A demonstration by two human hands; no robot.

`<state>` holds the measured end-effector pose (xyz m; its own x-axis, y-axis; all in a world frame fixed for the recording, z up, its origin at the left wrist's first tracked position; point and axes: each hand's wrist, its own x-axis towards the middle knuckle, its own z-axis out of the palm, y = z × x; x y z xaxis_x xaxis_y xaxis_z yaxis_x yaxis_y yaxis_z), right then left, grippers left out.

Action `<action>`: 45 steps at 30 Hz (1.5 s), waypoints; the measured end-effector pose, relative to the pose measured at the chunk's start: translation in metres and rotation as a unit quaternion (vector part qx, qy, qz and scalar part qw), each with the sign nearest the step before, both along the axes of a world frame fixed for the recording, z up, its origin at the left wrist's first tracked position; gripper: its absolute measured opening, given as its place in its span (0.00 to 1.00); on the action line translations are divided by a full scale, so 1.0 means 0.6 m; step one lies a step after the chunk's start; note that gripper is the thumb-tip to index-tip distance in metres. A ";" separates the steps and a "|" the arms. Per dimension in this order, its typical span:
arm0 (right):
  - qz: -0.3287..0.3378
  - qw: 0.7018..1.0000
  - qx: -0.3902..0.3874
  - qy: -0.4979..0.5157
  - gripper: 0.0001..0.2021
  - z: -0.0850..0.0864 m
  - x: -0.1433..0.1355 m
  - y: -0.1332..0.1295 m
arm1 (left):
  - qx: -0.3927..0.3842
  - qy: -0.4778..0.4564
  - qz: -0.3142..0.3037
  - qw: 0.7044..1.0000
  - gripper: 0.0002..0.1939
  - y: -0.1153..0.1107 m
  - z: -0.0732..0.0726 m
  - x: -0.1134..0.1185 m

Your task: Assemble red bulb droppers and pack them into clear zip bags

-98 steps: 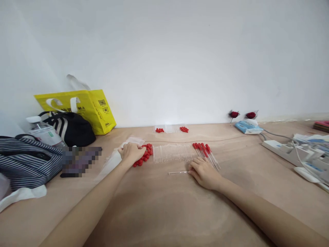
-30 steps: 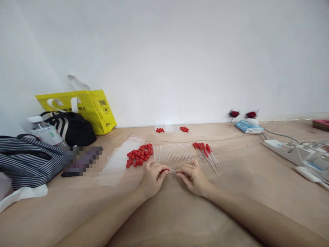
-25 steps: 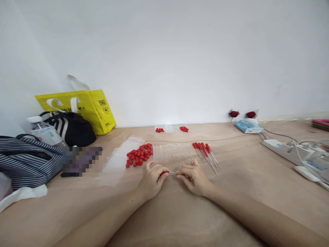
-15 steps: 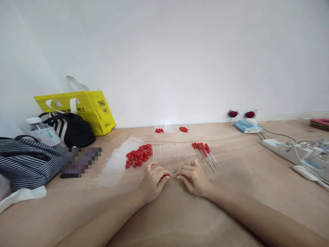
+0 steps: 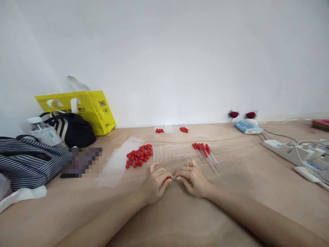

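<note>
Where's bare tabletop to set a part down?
Bare table lies between the red-capped tubes and power strip; another patch, between the forearms. Crowded: far left, with striped bag, black bag and bottle; centre, with loose red bulbs beside clear tubes.

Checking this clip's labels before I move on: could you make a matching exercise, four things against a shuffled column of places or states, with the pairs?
1. left hand
2. right hand
3. row of clear tubes
4. yellow bag

A. stands behind the black bag
B. pinches a single tube
C. lies between the loose bulbs and the red-topped tubes
D. pinches a red bulb

Pairs: 1-D, 2-B, 3-C, 4-A.
</note>
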<state>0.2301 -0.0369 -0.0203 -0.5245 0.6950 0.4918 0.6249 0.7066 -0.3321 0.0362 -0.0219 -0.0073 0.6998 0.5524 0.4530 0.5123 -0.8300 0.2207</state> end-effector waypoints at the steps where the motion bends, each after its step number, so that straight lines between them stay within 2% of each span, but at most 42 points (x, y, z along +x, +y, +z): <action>1: 0.000 1.000 -0.001 0.000 0.10 0.001 0.000 0.000 | -0.001 0.001 -0.001 1.000 0.10 0.000 0.001 0.000; 7: -0.016 1.000 -0.008 0.016 0.10 0.005 -0.005 -0.006 | -0.003 -0.001 0.018 1.000 0.10 -0.001 0.004 0.001; 14: -0.003 1.000 -0.017 0.002 0.11 0.009 0.003 0.000 | -0.030 0.000 0.015 0.999 0.10 0.002 0.003 0.001; 22: -0.032 0.992 0.060 -0.104 0.08 0.023 0.020 -0.002 | -0.019 -0.008 0.053 0.998 0.07 0.010 0.004 -0.001; 24: -0.075 0.992 0.054 -0.088 0.09 0.019 0.030 0.004 | -0.009 -0.024 0.084 0.996 0.11 0.014 0.003 -0.006; 26: -0.168 0.984 0.037 -0.048 0.10 0.016 0.044 0.020 | -0.003 -0.042 0.115 0.992 0.15 0.018 0.002 -0.010; 29: -0.329 0.944 -0.003 -0.009 0.11 0.015 0.066 0.055 | 0.000 -0.041 0.123 0.992 0.12 0.021 0.000 -0.011; 32: -0.427 0.903 -0.039 -0.027 0.11 0.021 0.072 0.088 | 0.003 -0.021 0.100 0.995 0.10 0.021 -0.001 -0.010; 39: -0.488 0.861 -0.087 -0.109 0.13 0.024 0.049 0.125 | -0.009 -0.007 0.100 0.995 0.05 0.023 -0.002 -0.014; 45: -0.469 0.870 -0.091 -0.123 0.10 0.028 0.050 0.122 | -0.018 -0.002 0.095 0.995 0.04 0.024 -0.002 -0.013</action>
